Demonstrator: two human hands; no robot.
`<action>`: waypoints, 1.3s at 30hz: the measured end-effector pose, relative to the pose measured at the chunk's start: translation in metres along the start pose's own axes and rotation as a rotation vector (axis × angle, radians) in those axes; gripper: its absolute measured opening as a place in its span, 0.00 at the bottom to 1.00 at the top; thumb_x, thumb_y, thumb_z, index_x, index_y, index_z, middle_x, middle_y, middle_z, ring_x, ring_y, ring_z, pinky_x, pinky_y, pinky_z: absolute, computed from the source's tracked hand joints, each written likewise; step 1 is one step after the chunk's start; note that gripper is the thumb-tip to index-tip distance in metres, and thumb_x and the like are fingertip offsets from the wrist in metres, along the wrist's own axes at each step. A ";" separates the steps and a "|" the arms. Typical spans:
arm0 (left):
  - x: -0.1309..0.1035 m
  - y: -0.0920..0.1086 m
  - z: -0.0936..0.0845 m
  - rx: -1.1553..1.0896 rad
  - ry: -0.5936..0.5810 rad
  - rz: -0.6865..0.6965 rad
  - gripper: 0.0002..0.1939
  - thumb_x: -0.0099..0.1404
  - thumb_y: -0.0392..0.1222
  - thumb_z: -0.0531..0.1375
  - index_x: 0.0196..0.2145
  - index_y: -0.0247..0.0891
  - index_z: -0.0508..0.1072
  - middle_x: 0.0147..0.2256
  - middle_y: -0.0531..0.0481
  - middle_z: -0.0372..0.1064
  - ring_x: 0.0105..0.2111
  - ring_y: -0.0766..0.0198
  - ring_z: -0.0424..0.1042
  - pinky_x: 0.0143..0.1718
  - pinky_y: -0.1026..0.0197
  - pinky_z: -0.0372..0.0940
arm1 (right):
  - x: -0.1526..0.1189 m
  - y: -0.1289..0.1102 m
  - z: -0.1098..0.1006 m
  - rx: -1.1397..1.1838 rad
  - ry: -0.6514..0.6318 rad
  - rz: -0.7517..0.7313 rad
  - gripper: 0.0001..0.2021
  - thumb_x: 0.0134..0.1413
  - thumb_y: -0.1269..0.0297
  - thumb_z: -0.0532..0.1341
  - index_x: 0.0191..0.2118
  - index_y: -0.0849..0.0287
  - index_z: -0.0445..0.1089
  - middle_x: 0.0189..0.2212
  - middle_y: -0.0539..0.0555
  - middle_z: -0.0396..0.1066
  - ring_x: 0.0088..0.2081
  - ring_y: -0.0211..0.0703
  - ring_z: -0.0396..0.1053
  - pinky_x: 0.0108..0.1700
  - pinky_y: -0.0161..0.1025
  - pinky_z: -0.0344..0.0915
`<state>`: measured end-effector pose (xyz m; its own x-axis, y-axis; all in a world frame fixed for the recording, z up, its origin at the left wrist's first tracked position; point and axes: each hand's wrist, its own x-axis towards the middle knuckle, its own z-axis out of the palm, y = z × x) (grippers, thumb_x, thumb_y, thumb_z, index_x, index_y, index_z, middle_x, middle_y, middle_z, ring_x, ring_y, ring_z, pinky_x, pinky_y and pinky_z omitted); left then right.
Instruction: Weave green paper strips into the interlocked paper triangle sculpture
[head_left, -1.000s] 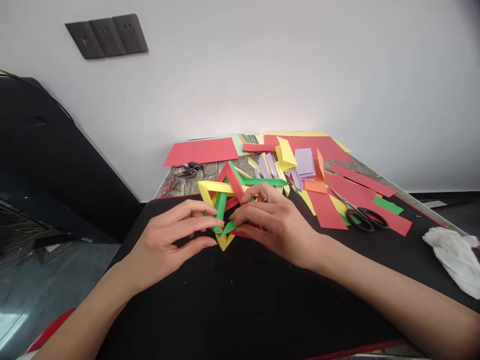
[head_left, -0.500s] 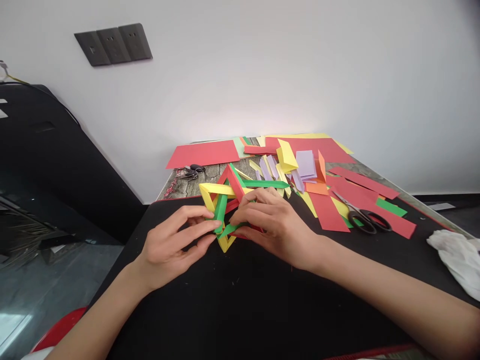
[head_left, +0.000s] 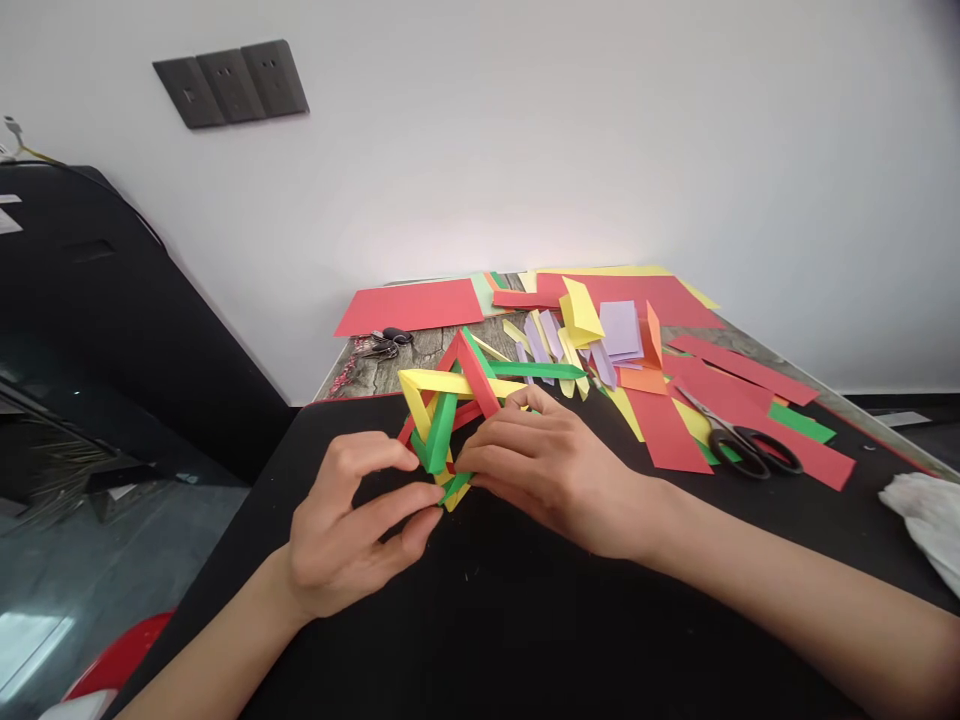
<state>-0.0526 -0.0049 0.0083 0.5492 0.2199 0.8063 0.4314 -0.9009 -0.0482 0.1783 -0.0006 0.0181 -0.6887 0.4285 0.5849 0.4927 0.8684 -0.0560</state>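
Observation:
Folded green, red and yellow paper strips interlock into an angular paper frame [head_left: 444,420], held over the black mat in front of me. My left hand [head_left: 367,525] pinches the green strip's end at the frame's lower edge, its index finger bent near the lower left side. On the right side my right hand [head_left: 555,465] grips the frame, with its fingers bent over the strips and hiding part of them. A long green strip [head_left: 536,370] sticks out to the right, above my right hand.
Scissors [head_left: 742,445] lie on red, yellow and green paper [head_left: 664,430] at the right. Small folded pieces and red sheets [head_left: 412,305] lie along the wall. Keys [head_left: 386,342] lie at back left, a white cloth [head_left: 926,515] at far right.
My left hand has shifted down from the green strip on the frame's left to the strip end at the bottom. My right hand still grips the frame. The camera view has shifted slightly.

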 end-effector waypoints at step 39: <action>-0.006 0.002 0.009 -0.034 -0.062 0.116 0.02 0.64 0.30 0.60 0.34 0.34 0.71 0.28 0.47 0.75 0.30 0.62 0.74 0.30 0.59 0.74 | 0.002 -0.008 0.000 0.040 -0.006 -0.050 0.13 0.65 0.76 0.50 0.36 0.61 0.70 0.31 0.54 0.76 0.34 0.41 0.68 0.41 0.42 0.55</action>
<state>-0.0484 -0.0045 -0.0020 0.6374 0.1349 0.7586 0.3382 -0.9337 -0.1181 0.1734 -0.0066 0.0195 -0.7151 0.3854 0.5831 0.4360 0.8980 -0.0589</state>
